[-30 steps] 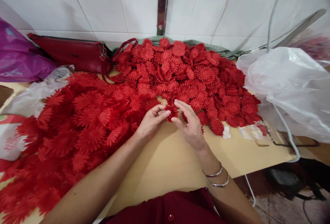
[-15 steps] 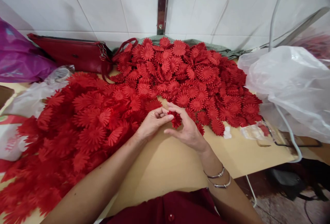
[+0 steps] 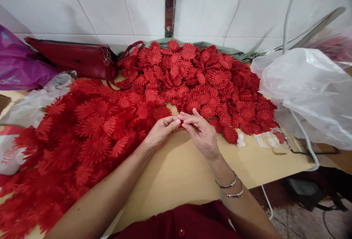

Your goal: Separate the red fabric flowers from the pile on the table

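Note:
Between my two hands is a small red fabric flower (image 3: 180, 123), mostly hidden by the fingers. My left hand (image 3: 162, 130) pinches it between thumb and fingertips. My right hand (image 3: 202, 133) has its thumb and fingers closed on the flower's other side, with the index finger raised. Behind the hands lies a heap of compact, layered red flowers (image 3: 203, 81). To the left spreads a looser pile of larger, flat red petal pieces (image 3: 96, 147), close to my left forearm.
A red handbag (image 3: 74, 59) and a purple bag (image 3: 22, 62) stand at the back left. White plastic bags (image 3: 310, 81) bulge on the right, with a grey cable (image 3: 305, 140) running past the pale tabletop (image 3: 176, 176). A tiled wall (image 3: 104, 7) closes off the back.
My right hand has closed in from spread fingers around the flower to a pinch against it. The flower is now more covered. The view has shifted slightly.

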The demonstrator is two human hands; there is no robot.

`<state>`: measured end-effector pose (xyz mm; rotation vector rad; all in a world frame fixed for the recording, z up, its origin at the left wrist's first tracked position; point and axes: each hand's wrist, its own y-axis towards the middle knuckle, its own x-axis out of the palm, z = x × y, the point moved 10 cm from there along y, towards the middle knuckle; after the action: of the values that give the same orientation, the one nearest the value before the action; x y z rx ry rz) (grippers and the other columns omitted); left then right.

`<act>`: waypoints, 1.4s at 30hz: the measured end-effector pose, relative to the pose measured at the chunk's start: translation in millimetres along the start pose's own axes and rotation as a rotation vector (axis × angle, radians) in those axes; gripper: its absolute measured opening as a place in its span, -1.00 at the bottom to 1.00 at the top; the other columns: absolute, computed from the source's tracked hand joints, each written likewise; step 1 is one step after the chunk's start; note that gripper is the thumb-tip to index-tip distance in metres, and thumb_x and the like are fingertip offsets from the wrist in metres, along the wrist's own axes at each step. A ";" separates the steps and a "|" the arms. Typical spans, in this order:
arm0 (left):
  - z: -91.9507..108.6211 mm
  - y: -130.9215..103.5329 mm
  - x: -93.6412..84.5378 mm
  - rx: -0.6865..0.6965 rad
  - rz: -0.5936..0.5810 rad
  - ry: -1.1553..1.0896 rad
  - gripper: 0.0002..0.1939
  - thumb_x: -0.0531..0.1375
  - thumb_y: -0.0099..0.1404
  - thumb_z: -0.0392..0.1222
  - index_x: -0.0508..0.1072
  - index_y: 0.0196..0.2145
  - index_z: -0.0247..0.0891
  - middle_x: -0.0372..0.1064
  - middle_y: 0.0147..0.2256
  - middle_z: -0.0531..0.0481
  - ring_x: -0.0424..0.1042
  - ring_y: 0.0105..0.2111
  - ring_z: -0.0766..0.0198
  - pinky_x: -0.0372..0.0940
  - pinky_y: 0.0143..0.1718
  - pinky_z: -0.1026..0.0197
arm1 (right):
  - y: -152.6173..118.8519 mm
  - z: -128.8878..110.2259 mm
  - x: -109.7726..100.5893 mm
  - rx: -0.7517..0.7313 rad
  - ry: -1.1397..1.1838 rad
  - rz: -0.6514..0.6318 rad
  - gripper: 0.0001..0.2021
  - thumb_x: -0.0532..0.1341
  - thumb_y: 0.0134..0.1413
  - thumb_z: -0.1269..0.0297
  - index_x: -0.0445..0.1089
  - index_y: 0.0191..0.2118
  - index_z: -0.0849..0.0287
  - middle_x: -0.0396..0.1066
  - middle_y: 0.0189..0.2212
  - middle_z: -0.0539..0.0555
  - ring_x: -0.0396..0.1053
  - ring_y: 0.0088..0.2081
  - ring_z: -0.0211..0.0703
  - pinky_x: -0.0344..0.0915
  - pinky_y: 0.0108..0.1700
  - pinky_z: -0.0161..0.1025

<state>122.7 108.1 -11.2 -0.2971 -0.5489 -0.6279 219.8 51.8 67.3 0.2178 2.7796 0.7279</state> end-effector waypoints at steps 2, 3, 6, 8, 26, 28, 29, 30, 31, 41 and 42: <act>0.9 -0.3 -1.2 0.007 0.015 -0.002 -0.62 0.53 0.05 0.05 0.65 -0.29 -0.28 0.55 -0.35 0.01 0.48 -0.29 0.31 0.34 -0.07 0.24 | -0.7 3.5 -0.7 0.032 0.039 -0.005 -0.83 0.32 0.28 0.32 0.45 -0.05 -0.02 0.61 0.03 0.02 0.53 0.14 -0.13 0.07 0.49 0.14; 1.0 -0.5 -2.9 0.008 0.030 -0.004 -0.62 0.54 0.04 0.04 0.64 -0.32 -0.28 0.54 -0.38 0.04 0.46 -0.35 0.35 0.33 -0.13 0.28 | -1.0 6.1 0.4 0.056 0.066 -0.030 -0.69 0.38 0.22 0.26 0.43 0.05 -0.03 0.56 0.12 0.06 0.48 0.20 -0.10 0.13 0.46 0.12; 0.5 -1.2 -9.3 0.005 0.074 -0.008 -0.61 0.55 0.00 0.04 0.59 -0.39 -0.29 0.48 -0.46 0.09 0.38 -0.45 0.40 0.27 -0.28 0.32 | -1.6 9.8 8.2 0.093 0.084 -0.160 -0.15 0.54 -0.07 0.12 0.23 0.34 -0.12 0.18 0.43 0.09 0.16 0.44 -0.01 0.14 0.46 0.07; -0.7 -1.3 -10.1 -0.011 0.071 0.004 -0.58 0.56 -0.02 0.06 0.57 -0.39 -0.30 0.47 -0.46 0.07 0.38 -0.46 0.39 0.25 -0.31 0.31 | -1.5 10.1 12.2 0.097 0.037 -0.227 -0.13 0.54 -0.06 0.10 0.22 0.37 -0.17 0.11 0.46 0.04 0.04 0.49 -0.02 0.06 0.49 0.08; -2.0 0.1 -7.1 -0.027 0.066 -0.061 -0.58 0.49 0.09 0.14 0.57 -0.40 -0.30 0.51 -0.38 0.01 0.43 -0.34 0.33 0.33 -0.17 0.25 | 3.1 4.4 -12.1 0.021 -0.113 0.022 -0.79 0.42 0.16 0.22 0.56 -0.07 -0.07 0.66 -0.07 -0.04 0.56 0.11 -0.02 0.05 0.48 0.23; -3.6 -0.6 -2.8 -0.044 0.026 -0.042 -0.58 0.53 0.05 0.07 0.60 -0.29 -0.28 0.54 -0.28 -0.02 0.49 -0.26 0.31 0.36 -0.08 0.23 | 1.9 8.7 -20.9 0.054 -0.096 0.123 -0.84 0.42 0.15 0.23 0.56 -0.14 -0.02 0.66 -0.12 -0.02 0.59 0.02 -0.05 0.10 0.46 0.20; -3.4 -1.2 -0.4 -0.042 0.007 -0.015 -0.56 0.56 0.00 -0.01 0.60 -0.22 -0.26 0.55 -0.23 -0.01 0.50 -0.23 0.31 0.36 -0.05 0.24 | 0.5 12.7 -26.0 0.085 -0.079 0.184 -0.86 0.42 0.15 0.25 0.55 -0.17 0.00 0.65 -0.15 -0.02 0.60 -0.02 -0.08 0.14 0.44 0.17; -2.1 -2.0 1.8 -0.029 -0.006 0.019 -0.51 0.59 -0.05 -0.10 0.60 -0.16 -0.22 0.54 -0.18 0.00 0.51 -0.21 0.32 0.36 -0.05 0.25 | -1.6 17.7 -30.6 0.125 -0.055 0.243 -0.88 0.42 0.14 0.26 0.54 -0.20 0.01 0.64 -0.19 -0.02 0.59 -0.06 -0.11 0.21 0.41 0.14; 0.3 -2.8 3.3 -0.004 -0.009 0.060 -0.46 0.59 -0.07 -0.19 0.59 -0.11 -0.19 0.53 -0.14 0.01 0.51 -0.21 0.33 0.37 -0.06 0.26 | -3.9 23.7 -33.6 0.172 -0.024 0.288 -0.88 0.42 0.12 0.26 0.52 -0.22 0.03 0.62 -0.22 -0.01 0.59 -0.10 -0.12 0.31 0.34 0.10; 17.4 -6.1 -14.4 0.200 0.197 0.292 -0.63 0.48 0.15 -0.06 0.63 -0.10 -0.21 0.60 -0.23 -0.03 0.50 -0.26 0.25 0.38 -0.16 0.23 | -4.1 34.9 -18.8 0.233 0.031 0.042 -0.40 0.52 -0.04 0.10 0.44 0.15 -0.06 0.35 0.15 0.12 0.38 0.19 0.00 0.39 0.26 0.00; 16.7 -5.6 -15.9 0.196 0.202 0.294 -0.62 0.47 0.15 -0.06 0.63 -0.08 -0.20 0.60 -0.24 -0.02 0.50 -0.26 0.25 0.38 -0.15 0.22 | -4.4 37.7 -19.1 0.250 0.029 0.019 -0.35 0.53 -0.04 0.11 0.41 0.20 -0.08 0.35 0.14 0.12 0.40 0.15 -0.01 0.42 0.22 0.00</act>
<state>101.9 118.3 -6.0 -0.0716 -0.2899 -0.4083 248.5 61.3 37.4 0.2833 2.8956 0.3878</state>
